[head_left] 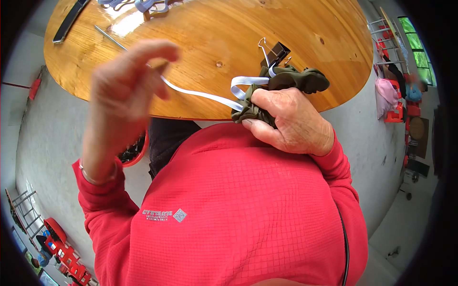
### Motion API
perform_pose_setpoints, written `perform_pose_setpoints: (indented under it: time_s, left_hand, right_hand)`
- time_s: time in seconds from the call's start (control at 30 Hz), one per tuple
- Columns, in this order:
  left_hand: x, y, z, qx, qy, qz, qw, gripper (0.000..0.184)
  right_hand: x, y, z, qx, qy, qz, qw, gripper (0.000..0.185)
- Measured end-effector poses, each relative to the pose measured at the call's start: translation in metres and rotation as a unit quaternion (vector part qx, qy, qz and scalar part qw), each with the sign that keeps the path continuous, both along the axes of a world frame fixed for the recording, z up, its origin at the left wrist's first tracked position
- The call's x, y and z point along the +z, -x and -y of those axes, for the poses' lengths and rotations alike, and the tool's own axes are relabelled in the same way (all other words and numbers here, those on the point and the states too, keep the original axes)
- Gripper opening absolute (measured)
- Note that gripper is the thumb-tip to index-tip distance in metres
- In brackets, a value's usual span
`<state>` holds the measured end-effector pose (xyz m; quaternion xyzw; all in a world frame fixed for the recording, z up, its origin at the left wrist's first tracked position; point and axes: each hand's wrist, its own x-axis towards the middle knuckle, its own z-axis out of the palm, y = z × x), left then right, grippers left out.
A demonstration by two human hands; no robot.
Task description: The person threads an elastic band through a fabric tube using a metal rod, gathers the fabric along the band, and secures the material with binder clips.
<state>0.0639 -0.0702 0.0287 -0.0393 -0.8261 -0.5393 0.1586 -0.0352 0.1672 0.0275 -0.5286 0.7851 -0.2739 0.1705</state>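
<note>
My left hand (126, 88) is raised at the left over the table edge, blurred, with its curved fingers apart. Behind it passes a thin metal rod (110, 37), in line with a white elastic band (200, 94) that runs right to a bunched dark green fabric (298, 79). My right hand (291, 119) pinches the gathered fabric between thumb and fingers near the table's front edge. A loop of the elastic stands up from the fabric. Just beyond it, a black binder clip (275, 54) with wire handles sits against the fabric and elastic.
The round wooden table (214, 28) has a dark strip (69, 21) at its upper left and more pale elastic (145, 5) at the top edge. Below the table is a red-rimmed container (138, 155). Red stools (395, 112) and people stand farther off.
</note>
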Motion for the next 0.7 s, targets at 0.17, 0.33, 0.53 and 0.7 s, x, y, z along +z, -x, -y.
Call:
perform_pose_setpoints:
  time_s: [0.17, 0.33, 0.53, 0.7]
  left_hand:
    - [-0.013, 0.002, -0.042, -0.17, 0.007, 0.085, 0.982, 0.04]
    - [-0.015, 0.003, -0.054, -0.192, 0.195, 0.062, 0.96, 0.032]
    - [-0.009, 0.014, -0.044, -0.31, 0.297, 0.043, 0.902, 0.017]
    - [-0.014, 0.018, -0.036, -0.355, 0.278, -0.028, 0.892, 0.013]
  right_hand:
    - [-0.002, 0.0, 0.002, 0.005, 0.017, -0.011, 1.0, 0.022]
    - [-0.002, 0.003, 0.0, 0.03, 0.009, 0.012, 0.999, 0.022]
    - [0.004, 0.004, -0.002, 0.078, -0.039, 0.043, 0.995, 0.024]
    - [0.007, 0.01, -0.006, 0.105, -0.071, 0.099, 0.987, 0.022]
